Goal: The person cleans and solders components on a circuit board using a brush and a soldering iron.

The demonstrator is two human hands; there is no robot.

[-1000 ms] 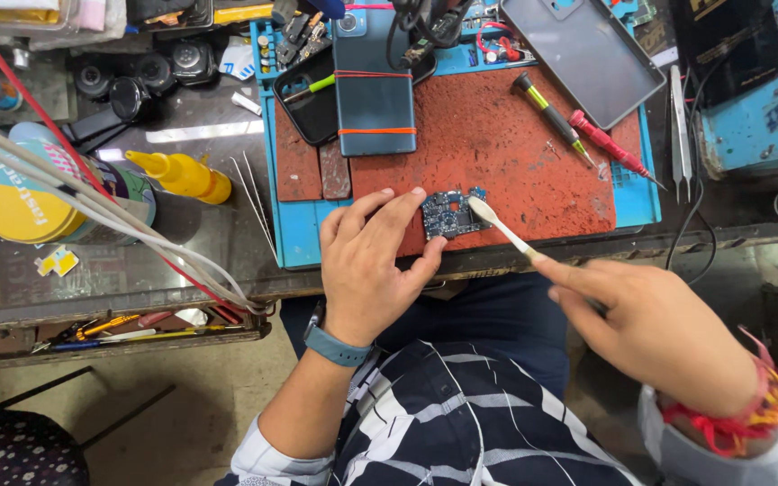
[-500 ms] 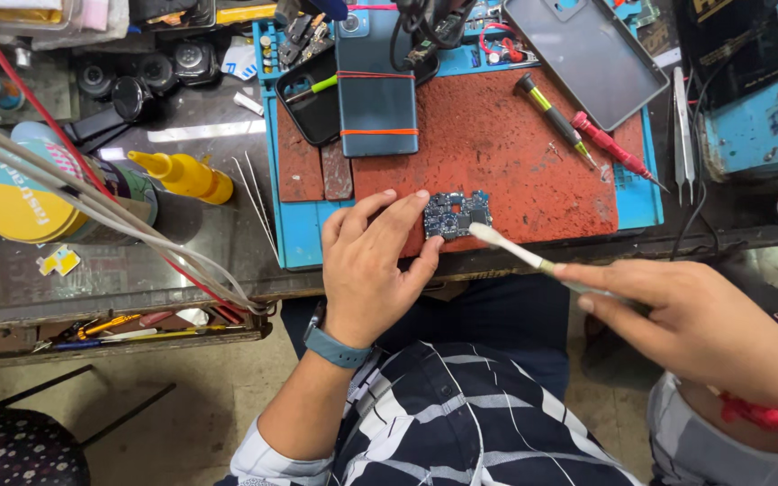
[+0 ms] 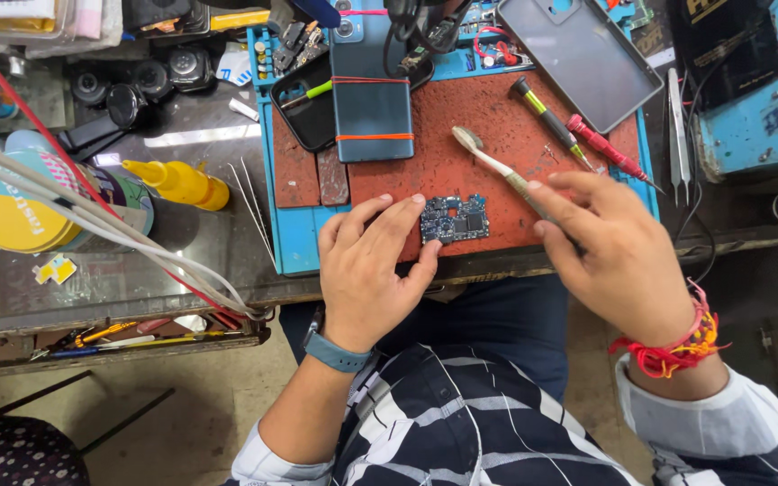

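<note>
**Circuit board held on a repair mat, brush raised above it**

Head view. Circuit board (image 3: 454,219), small and blue-grey, lies flat near the front edge of the red mat (image 3: 488,162), which sits in a blue tray (image 3: 294,238) on the tabletop (image 3: 137,270). Left hand (image 3: 366,270) rests palm-down on the mat's front edge; its fingers are spread and slightly curled, and the fingertips (image 3: 418,200) press against the board's left side, with the thumb touching its lower left corner. Nothing is enclosed in this hand. Right hand (image 3: 619,252) is closed in a pinch around the handle of a brush (image 3: 495,164); the bristled head points up and to the left and sits above the board, apart from it. A phone (image 3: 373,99) bound with orange bands lies at the mat's rear left. Two screwdrivers (image 3: 578,139), one green-handled and one red, lie at the rear right, beside a grey back cover (image 3: 578,56). A yellow bottle (image 3: 177,183) lies on its side left of the tray, near a yellow-lidded tub (image 3: 20,211). Tweezers (image 3: 677,126) lie right of the tray.
</note>
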